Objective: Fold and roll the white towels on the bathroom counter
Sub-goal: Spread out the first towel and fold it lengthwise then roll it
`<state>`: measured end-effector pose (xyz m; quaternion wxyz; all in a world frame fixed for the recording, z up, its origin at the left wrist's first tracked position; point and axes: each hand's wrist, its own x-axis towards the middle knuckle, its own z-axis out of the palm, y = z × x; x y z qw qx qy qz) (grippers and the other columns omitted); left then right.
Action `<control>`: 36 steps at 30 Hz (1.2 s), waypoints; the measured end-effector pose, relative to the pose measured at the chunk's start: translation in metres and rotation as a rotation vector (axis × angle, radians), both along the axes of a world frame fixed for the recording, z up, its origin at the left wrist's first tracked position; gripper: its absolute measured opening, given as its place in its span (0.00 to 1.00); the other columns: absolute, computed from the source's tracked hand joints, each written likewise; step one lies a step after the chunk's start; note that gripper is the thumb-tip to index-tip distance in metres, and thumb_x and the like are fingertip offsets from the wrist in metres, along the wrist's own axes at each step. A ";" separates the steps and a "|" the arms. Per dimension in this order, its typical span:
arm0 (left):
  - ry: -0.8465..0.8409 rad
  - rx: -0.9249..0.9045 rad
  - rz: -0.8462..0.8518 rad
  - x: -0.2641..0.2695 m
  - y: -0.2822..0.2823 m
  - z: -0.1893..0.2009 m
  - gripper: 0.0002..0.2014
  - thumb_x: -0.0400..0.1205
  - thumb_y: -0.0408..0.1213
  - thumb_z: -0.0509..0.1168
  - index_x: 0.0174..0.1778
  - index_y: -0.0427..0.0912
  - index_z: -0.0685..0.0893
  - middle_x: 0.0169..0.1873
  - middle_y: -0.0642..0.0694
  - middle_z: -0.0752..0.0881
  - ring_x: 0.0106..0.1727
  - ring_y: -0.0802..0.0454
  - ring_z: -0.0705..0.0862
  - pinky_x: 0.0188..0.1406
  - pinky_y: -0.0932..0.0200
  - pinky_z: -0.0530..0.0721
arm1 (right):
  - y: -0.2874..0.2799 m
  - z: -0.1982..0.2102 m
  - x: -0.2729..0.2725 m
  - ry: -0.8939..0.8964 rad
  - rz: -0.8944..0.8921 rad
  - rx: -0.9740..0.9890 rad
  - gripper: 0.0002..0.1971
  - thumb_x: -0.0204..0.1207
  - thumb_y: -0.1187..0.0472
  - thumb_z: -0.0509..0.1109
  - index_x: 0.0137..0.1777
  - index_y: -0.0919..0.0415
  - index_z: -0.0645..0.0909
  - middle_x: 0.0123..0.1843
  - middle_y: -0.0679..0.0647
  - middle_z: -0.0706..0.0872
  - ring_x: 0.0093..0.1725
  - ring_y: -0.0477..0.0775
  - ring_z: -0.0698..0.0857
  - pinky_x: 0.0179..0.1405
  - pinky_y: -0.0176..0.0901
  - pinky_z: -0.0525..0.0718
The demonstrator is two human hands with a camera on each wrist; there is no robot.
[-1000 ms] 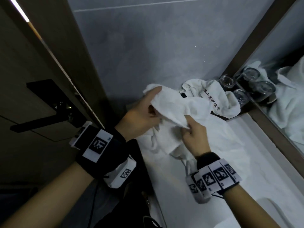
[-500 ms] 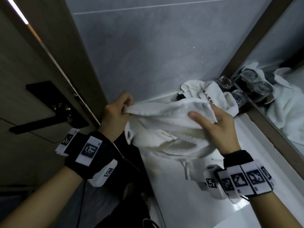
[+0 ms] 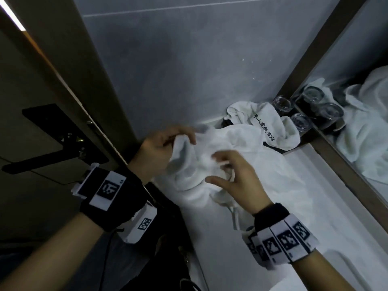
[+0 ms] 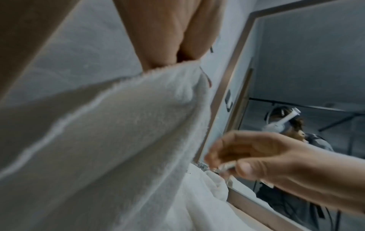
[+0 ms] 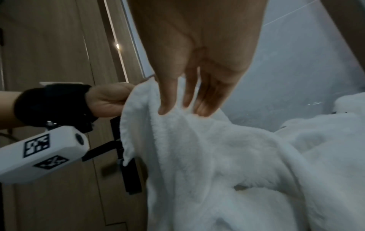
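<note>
A crumpled white towel (image 3: 201,156) is lifted off the white counter (image 3: 231,259) at its left end. My left hand (image 3: 184,137) grips that raised edge with curled fingers; the right wrist view shows the left hand (image 5: 110,100) closed round the hem. My right hand (image 3: 220,169) hovers over the bunched middle with fingers spread; its straight fingertips (image 5: 164,111) just touch the towel (image 5: 207,148). In the left wrist view the towel (image 4: 118,132) hangs from my fingers. A second white towel with dark lettering (image 3: 262,124) lies crumpled behind.
Two clear glasses (image 3: 283,105) stand in the back right corner by the mirror (image 3: 357,91). A grey tiled wall (image 3: 189,70) rises behind the counter. A wooden door with a black handle (image 3: 52,152) stands at the left.
My right hand has let go of the towel's right end and come left towards the bunched middle. The stretched towel has sagged onto the counter. My left hand keeps its grip.
</note>
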<state>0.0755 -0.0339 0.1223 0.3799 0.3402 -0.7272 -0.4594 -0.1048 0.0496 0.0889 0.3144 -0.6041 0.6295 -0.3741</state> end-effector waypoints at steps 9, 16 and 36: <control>0.039 0.063 -0.162 -0.022 0.014 0.000 0.12 0.81 0.23 0.55 0.47 0.40 0.81 0.44 0.52 0.85 0.50 0.67 0.83 0.55 0.72 0.79 | -0.014 -0.004 0.004 0.197 -0.062 -0.084 0.09 0.64 0.56 0.79 0.36 0.58 0.83 0.36 0.48 0.86 0.43 0.49 0.83 0.46 0.39 0.77; -0.155 0.203 0.008 -0.020 0.036 -0.033 0.26 0.67 0.59 0.67 0.59 0.58 0.73 0.53 0.55 0.77 0.52 0.61 0.78 0.52 0.67 0.78 | 0.000 0.002 0.009 -0.017 -0.333 -0.213 0.17 0.67 0.62 0.63 0.22 0.49 0.60 0.19 0.41 0.75 0.23 0.36 0.73 0.23 0.25 0.67; -0.290 -0.235 0.246 0.074 0.061 0.013 0.11 0.76 0.27 0.51 0.43 0.34 0.80 0.41 0.40 0.81 0.46 0.44 0.80 0.45 0.60 0.73 | 0.053 0.024 -0.004 0.770 -0.149 0.001 0.06 0.60 0.67 0.70 0.34 0.70 0.81 0.35 0.68 0.84 0.43 0.70 0.80 0.38 0.52 0.69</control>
